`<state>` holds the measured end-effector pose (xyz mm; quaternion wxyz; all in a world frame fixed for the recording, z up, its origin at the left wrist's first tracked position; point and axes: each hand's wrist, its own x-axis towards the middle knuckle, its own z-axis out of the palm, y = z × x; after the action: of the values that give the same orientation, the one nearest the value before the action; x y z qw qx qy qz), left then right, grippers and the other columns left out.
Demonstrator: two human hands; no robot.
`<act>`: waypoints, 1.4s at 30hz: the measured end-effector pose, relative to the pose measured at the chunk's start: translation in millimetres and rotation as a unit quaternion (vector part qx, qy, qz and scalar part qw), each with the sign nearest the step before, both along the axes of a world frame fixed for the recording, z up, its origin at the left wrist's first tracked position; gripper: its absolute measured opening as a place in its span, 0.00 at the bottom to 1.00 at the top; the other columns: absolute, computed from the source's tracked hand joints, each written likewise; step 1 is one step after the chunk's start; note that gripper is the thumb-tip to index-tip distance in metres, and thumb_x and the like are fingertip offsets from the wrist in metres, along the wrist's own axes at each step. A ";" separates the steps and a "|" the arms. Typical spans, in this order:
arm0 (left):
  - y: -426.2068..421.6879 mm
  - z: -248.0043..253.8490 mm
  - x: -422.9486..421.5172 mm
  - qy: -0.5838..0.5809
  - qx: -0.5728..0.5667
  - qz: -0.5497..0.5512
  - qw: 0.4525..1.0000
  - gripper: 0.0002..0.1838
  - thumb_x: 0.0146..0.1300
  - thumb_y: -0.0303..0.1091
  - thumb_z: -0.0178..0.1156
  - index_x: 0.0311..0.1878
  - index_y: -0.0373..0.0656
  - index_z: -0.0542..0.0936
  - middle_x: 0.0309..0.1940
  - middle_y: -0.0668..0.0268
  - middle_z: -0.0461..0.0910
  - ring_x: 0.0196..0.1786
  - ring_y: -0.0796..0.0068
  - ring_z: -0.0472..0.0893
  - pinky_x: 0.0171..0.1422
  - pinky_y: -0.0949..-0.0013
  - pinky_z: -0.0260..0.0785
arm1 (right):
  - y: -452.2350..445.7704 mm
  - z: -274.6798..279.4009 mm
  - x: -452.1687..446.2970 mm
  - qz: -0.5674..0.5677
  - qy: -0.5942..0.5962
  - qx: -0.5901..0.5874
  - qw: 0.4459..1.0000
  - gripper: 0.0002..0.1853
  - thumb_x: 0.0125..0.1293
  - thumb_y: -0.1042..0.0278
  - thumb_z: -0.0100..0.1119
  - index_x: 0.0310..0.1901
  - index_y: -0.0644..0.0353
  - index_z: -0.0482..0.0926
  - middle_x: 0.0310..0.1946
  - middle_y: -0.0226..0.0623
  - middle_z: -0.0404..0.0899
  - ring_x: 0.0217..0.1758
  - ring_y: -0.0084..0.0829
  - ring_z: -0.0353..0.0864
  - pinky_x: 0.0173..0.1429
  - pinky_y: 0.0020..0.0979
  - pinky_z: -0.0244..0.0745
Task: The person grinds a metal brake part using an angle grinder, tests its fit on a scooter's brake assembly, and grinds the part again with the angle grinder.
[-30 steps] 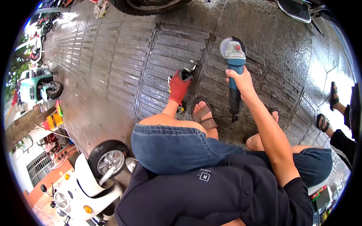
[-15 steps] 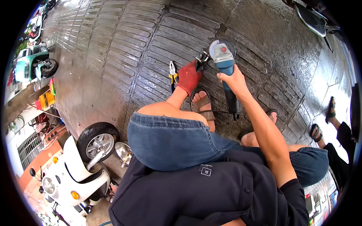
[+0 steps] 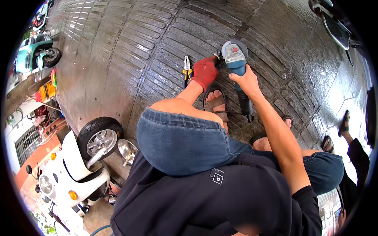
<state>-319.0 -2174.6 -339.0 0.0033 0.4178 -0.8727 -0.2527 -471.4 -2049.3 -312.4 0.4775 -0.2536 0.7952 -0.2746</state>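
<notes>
My right hand is wrapped round the body of a blue-and-grey angle grinder, whose disc and guard point away from me. In a red glove, my left hand closes on a small dark metal part right beside the grinder's head. Whether the disc touches the part cannot be made out, as the grinder and fingers cover much of it. Pliers with yellow-and-black handles lie on the paving, just left of the glove.
My sandalled foot is close below the gloved hand, with the grinder's cord passing near it. A white scooter and a wheel stand at lower left. Another person's sandalled foot shows at right. The paving looks wet.
The view has shifted a little. The grinder's head and the metal part are closer together, and less of the part shows. Both hands keep their hold; the pliers stay on the ground.
</notes>
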 end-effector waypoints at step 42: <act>9.5 1.6 -0.3 -0.015 -0.014 -0.005 1.000 0.20 0.51 0.36 0.59 0.48 0.43 0.76 0.38 0.54 0.80 0.44 0.54 0.81 0.46 0.55 0.73 | 3.2 0.1 4.0 -0.019 -0.002 -0.031 0.999 0.31 0.47 0.53 0.70 0.47 0.68 0.73 0.33 0.49 0.82 0.40 0.43 0.84 0.47 0.38 0.75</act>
<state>-319.3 -2165.1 -337.4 -0.0058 0.4171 -0.8782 -0.2341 -467.4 -2046.1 -312.3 0.4661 -0.2527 0.7899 -0.3082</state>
